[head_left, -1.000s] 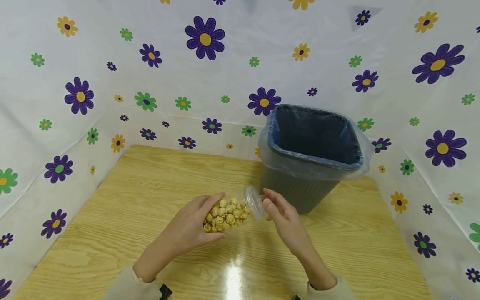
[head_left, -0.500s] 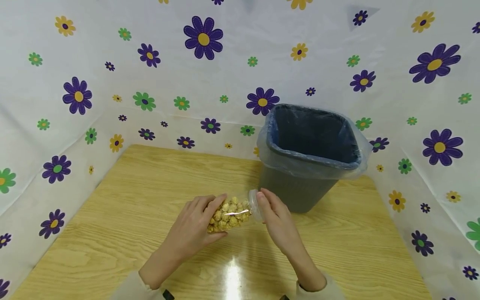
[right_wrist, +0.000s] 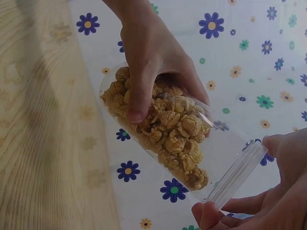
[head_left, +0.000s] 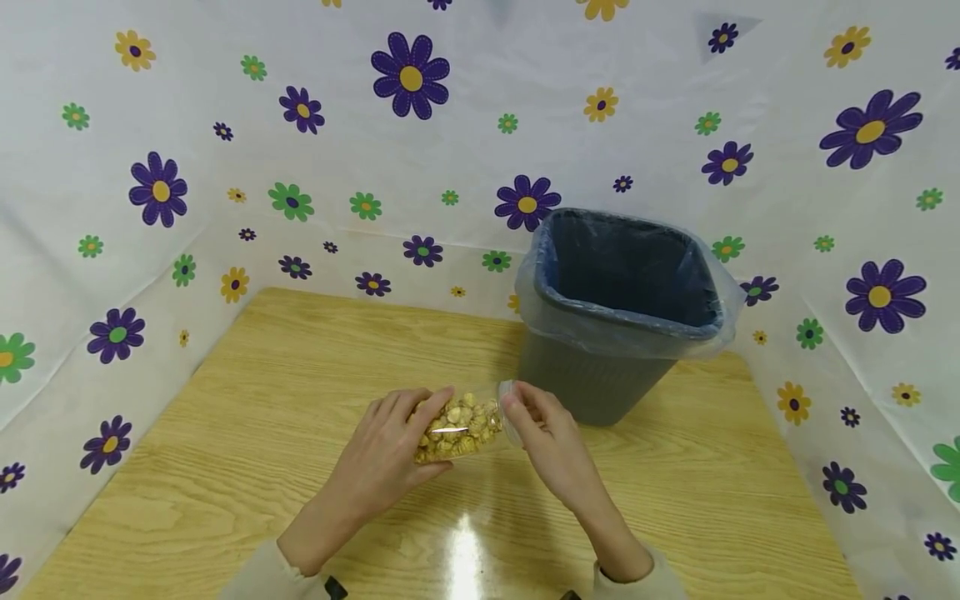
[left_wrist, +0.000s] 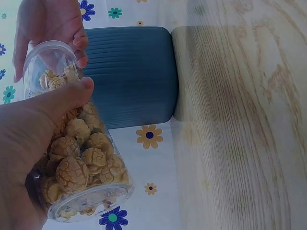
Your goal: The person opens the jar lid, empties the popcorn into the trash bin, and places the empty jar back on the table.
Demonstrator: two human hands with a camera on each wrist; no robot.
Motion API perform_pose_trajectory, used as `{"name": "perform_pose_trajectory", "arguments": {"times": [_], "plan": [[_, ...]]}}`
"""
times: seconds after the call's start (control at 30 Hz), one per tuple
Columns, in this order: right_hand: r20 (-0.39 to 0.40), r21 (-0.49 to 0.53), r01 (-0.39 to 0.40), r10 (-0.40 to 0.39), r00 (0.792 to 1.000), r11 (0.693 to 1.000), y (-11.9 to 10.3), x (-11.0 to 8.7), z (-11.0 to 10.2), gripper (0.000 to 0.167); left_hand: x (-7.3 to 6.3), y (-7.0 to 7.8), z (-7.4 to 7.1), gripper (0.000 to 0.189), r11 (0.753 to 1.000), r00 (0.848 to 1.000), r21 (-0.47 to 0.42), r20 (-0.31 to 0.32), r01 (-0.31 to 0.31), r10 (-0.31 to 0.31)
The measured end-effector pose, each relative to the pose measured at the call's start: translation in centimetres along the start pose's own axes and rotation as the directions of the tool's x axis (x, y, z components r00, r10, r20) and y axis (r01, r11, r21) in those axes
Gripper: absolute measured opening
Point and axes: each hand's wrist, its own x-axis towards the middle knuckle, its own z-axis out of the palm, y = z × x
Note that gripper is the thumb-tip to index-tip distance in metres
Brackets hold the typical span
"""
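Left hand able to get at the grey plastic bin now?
Probably not: the left hand grips a clear plastic jar of golden popcorn, and in the head view the jar and right hand lie between it and the grey plastic bin.

Right fingers now farther over the clear lid.

Cream sleeves, black wrist pieces
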Motion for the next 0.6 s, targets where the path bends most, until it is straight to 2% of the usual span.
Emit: {"name": "perform_pose_trajectory", "arguments": {"times": [0.13,0.33,0.6], "plan": [[0.017,-0.039,0.017,-0.016,1.000,0.999,0.0,0.0,-0.3,0.057,0.0,0.0,-0.1,0.105,1.000,1.000,-0.026,0.011,0.013,-0.013],[0.077,-0.020,0.042,-0.040,0.996,0.999,0.1,0.3,-0.8,0.057,0.0,-0.1,-0.4,0.104,0.998,0.998,-0.058,0.048,0.037,-0.034],[0.197,0.031,0.131,-0.135,0.971,0.991,0.5,0.6,-1.8,0.063,-0.1,-0.3,-0.9,0.105,0.992,0.994,-0.110,0.100,0.063,-0.053]]}}
